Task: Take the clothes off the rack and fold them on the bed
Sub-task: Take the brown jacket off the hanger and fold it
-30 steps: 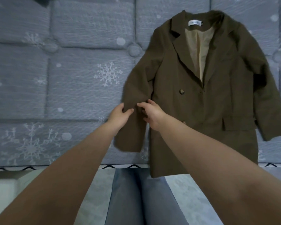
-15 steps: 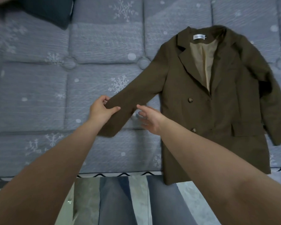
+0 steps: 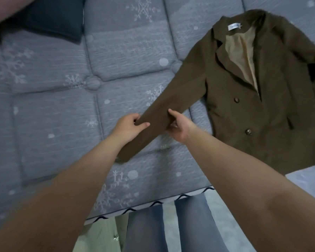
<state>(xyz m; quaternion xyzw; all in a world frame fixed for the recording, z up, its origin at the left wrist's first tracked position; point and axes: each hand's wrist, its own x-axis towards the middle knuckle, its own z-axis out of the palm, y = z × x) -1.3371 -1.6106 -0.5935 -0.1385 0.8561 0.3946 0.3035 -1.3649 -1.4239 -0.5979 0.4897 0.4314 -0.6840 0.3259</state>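
The near edge of the grey quilted mattress with its snowflake print (image 3: pixel 49 110) runs slantwise across the bottom of the view, trimmed with a dark wavy line, and the person's blue jeans (image 3: pixel 171 228) stand right against it. To the left of the jacket the mattress surface lies open and wide — tufted panels with nothing on them from the near edge up to the far corner.

A dark folded cloth (image 3: pixel 56 17) lies at the upper left, well apart from the jacket; a blurred shape cuts across the very corner above it.

The olive-brown buttoned blazer with a tan lining (image 3: pixel 258 113) lies face up on the right side of the mattress, collar away from the person, its lower hem reaching the near edge. One sleeve (image 3: pixel 164 113) stretches out diagonally toward the person, cuff nearest the mattress edge.

Both bare forearms reach forward and converge on that sleeve. The left hand (image 3: pixel 129 129) pinches its left edge between thumb and curled fingers; the right hand (image 3: pixel 180 127) grips the opposite edge, thumb on top — fingers tucked beneath.
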